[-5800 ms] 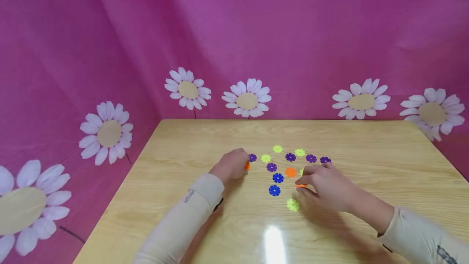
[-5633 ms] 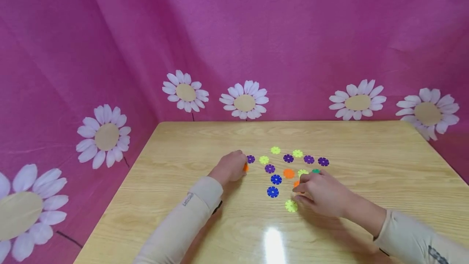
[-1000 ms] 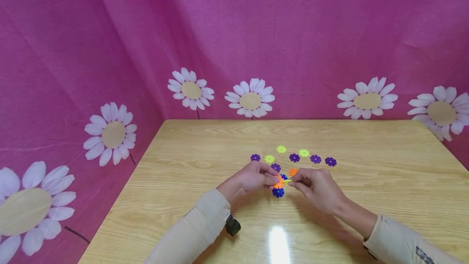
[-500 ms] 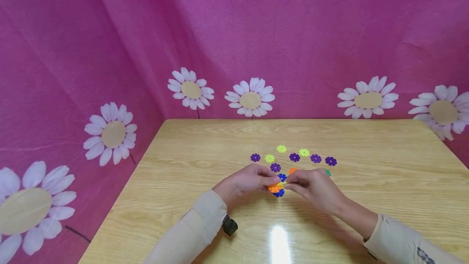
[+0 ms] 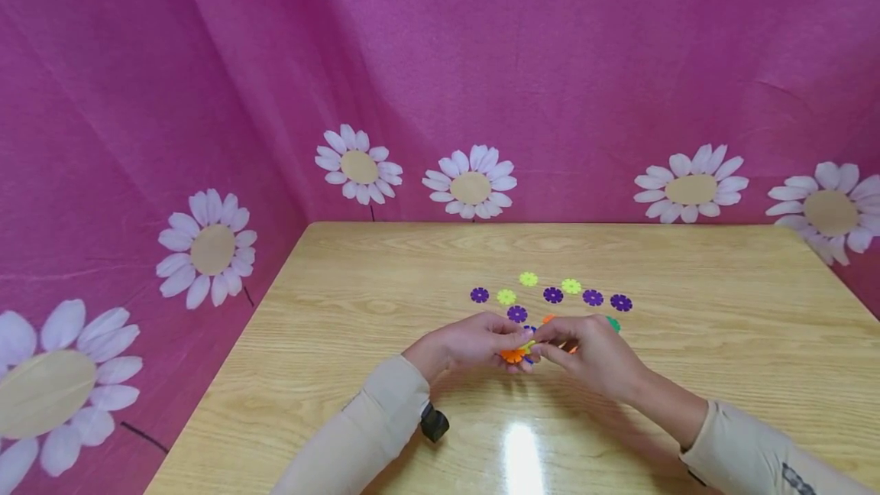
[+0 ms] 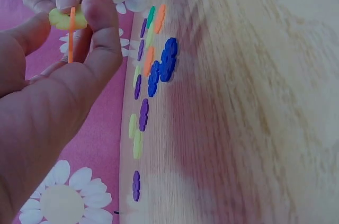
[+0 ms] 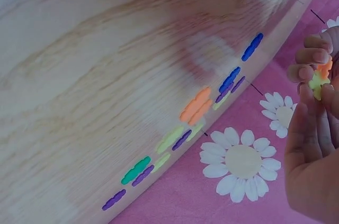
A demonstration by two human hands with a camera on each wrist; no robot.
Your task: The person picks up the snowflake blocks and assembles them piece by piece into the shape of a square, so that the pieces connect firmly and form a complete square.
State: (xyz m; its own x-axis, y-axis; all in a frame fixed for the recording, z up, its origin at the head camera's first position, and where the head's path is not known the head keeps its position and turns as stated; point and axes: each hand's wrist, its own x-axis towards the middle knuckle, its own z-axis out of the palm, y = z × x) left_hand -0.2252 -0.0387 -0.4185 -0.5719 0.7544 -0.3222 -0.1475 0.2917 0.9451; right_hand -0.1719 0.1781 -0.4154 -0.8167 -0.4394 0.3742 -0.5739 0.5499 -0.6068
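Above the table, both hands meet over one joined pair of notched plastic snowflake discs. My left hand pinches the orange disc between thumb and fingers. My right hand pinches the yellow-green disc by its edge. In the left wrist view the orange disc stands edge-on across the yellow-green disc; they look slotted together, though how deep cannot be told. The right wrist view shows the orange disc over the yellow-green disc, partly covered by fingers.
Loose discs lie flat beyond and under the hands: several purple, several yellow-green, a green one, and blue and orange ones partly hidden in the head view. The wooden table meets a pink flowered cloth behind.
Since the oldest frames, the hands have come together and the nearest yellow-green disc has left the table. Over the last second, the orange disc has tilted flatter and shifted slightly left and nearer.
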